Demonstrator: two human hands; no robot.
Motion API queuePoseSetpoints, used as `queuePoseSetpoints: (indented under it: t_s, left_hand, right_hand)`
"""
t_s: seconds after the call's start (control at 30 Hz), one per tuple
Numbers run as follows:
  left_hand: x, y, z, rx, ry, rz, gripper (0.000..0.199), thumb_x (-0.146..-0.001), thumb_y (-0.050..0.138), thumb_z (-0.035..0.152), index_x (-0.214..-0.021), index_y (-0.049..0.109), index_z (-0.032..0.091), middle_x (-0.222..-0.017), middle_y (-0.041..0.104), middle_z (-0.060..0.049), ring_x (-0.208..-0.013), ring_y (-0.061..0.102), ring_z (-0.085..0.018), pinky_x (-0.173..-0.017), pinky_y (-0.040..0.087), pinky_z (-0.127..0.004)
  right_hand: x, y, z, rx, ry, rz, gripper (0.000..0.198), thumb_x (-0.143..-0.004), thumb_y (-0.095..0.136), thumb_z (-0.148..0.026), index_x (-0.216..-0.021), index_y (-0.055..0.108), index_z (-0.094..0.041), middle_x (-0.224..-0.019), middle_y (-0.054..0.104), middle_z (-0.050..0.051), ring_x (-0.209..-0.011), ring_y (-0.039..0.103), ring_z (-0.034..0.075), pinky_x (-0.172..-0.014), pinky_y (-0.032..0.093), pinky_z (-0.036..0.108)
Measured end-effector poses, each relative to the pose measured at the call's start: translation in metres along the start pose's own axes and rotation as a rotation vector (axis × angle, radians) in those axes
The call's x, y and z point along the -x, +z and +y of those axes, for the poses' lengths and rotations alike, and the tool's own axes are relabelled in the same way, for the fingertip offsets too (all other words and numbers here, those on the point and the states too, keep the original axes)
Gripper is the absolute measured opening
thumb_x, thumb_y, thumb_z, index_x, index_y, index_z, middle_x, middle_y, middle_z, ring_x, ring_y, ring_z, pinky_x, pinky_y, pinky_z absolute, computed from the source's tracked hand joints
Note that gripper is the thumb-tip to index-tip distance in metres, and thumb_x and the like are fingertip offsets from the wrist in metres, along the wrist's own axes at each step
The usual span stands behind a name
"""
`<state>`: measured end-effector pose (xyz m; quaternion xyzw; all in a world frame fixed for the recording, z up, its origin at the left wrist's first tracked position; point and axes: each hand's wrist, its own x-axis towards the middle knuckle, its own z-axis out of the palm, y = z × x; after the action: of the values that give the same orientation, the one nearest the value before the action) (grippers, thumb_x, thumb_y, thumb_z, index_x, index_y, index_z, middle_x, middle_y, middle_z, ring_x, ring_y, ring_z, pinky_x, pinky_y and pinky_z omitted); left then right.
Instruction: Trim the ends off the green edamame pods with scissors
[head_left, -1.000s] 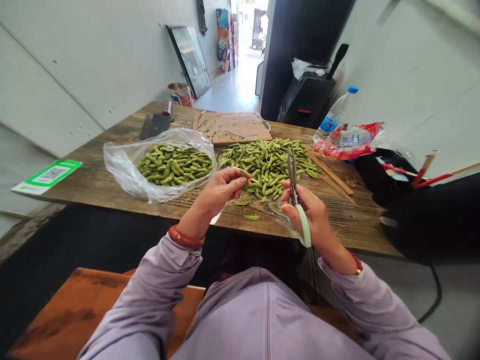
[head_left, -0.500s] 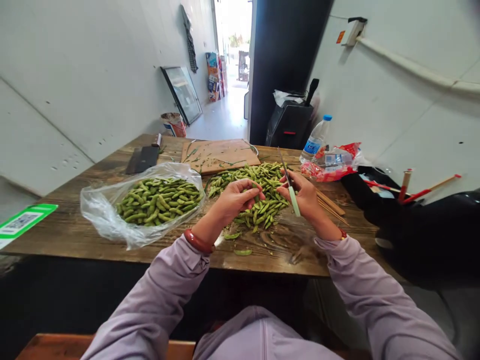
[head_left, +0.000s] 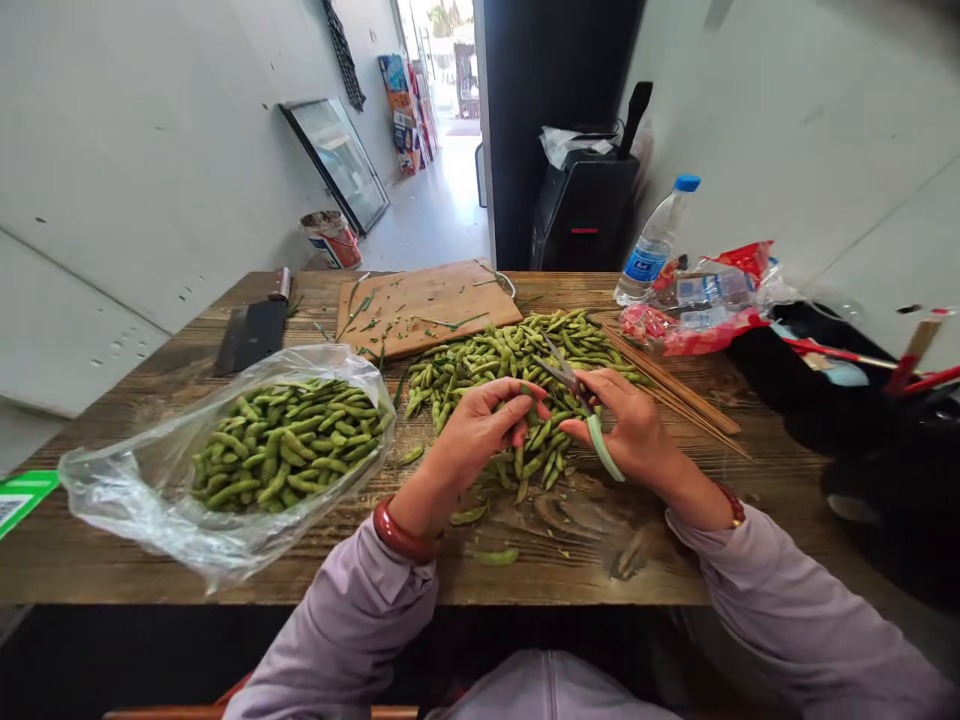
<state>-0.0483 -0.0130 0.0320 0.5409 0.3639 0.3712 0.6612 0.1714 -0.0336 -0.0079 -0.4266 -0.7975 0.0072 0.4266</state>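
My left hand [head_left: 487, 425] pinches a green edamame pod [head_left: 529, 397] above the table; the fingers cover most of the pod. In my right hand [head_left: 626, 418] is a pair of scissors [head_left: 602, 447] with pale green handles, the blades pointing up and to the left and slightly apart. Beneath and beyond both hands spreads a heap of edamame pods [head_left: 480, 362]. To the left lies a clear plastic bag [head_left: 142, 490], its mouth spread around more pods [head_left: 289, 445]. A few loose pods, one near the front edge [head_left: 497, 556], rest close to my left wrist.
Behind the heap is a wooden cutting board [head_left: 427, 295] with green scraps. A cleaver [head_left: 255, 335] lies at the back left. Wooden chopsticks [head_left: 679, 390], a water bottle [head_left: 651, 250] and red plastic packaging [head_left: 712, 335] occupy the right, beside a black bag [head_left: 795, 385].
The view has tilted down and closer to the table. The scissors have swung from upright towards my left hand, and both hands have come nearer each other.
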Motion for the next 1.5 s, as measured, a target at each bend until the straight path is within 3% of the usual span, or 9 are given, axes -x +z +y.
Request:
queuePoseSetpoints:
  t_s: [0.3,0.5,0.9,1.07,1.5]
  left_hand:
    - [0.004,0.0,-0.003,-0.112,0.011,0.039,0.028,-0.076,0.077,0.04,-0.085,0.075,0.013,-0.071,0.062,-0.001,-0.055,0.046,-0.007,-0.052,0.035,-0.022]
    - [0.002,0.0,-0.007,-0.049,0.002,0.135,0.032,-0.071,0.082,0.039,-0.075,0.062,0.015,-0.078,0.067,-0.001,-0.056,0.047,-0.006,-0.052,0.038,-0.021]
    - [0.003,-0.002,-0.003,-0.218,0.096,0.087,0.029,-0.085,0.07,0.039,-0.099,0.074,0.014,-0.078,0.067,-0.002,-0.054,0.047,-0.007,-0.052,0.038,-0.021]
    - [0.002,-0.001,-0.007,-0.331,0.132,0.114,0.025,-0.084,0.072,0.039,-0.092,0.076,0.016,-0.073,0.066,-0.001,-0.053,0.047,-0.008,-0.052,0.04,-0.023]
    - [0.003,0.005,-0.007,-0.446,0.173,0.09,0.018,-0.086,0.07,0.036,-0.086,0.077,0.019,-0.093,0.075,-0.006,-0.086,0.065,-0.019,-0.069,0.048,-0.027]
  right_hand:
    - [0.002,0.003,0.003,0.071,-0.014,0.064,0.056,-0.088,0.073,-0.039,-0.138,0.052,-0.024,-0.115,0.07,0.015,-0.104,0.069,0.033,-0.087,0.06,0.05]
    - [0.0,0.0,0.002,0.046,0.042,0.045,0.055,-0.088,0.072,-0.04,-0.138,0.054,-0.026,-0.118,0.071,0.014,-0.108,0.068,0.035,-0.092,0.058,0.051]
    - [0.005,0.007,-0.012,-0.033,-0.003,-0.074,0.05,-0.088,0.073,-0.037,-0.134,0.056,-0.024,-0.113,0.07,0.012,-0.101,0.069,0.029,-0.087,0.059,0.044]
    - [0.007,0.008,-0.014,-0.05,-0.018,-0.102,0.054,-0.085,0.076,-0.034,-0.134,0.055,-0.024,-0.115,0.069,0.011,-0.101,0.069,0.029,-0.086,0.059,0.044]
    - [0.01,0.015,-0.011,-0.096,-0.026,-0.101,0.055,-0.085,0.075,-0.041,-0.132,0.056,-0.02,-0.113,0.066,0.013,-0.101,0.066,0.031,-0.087,0.057,0.047]
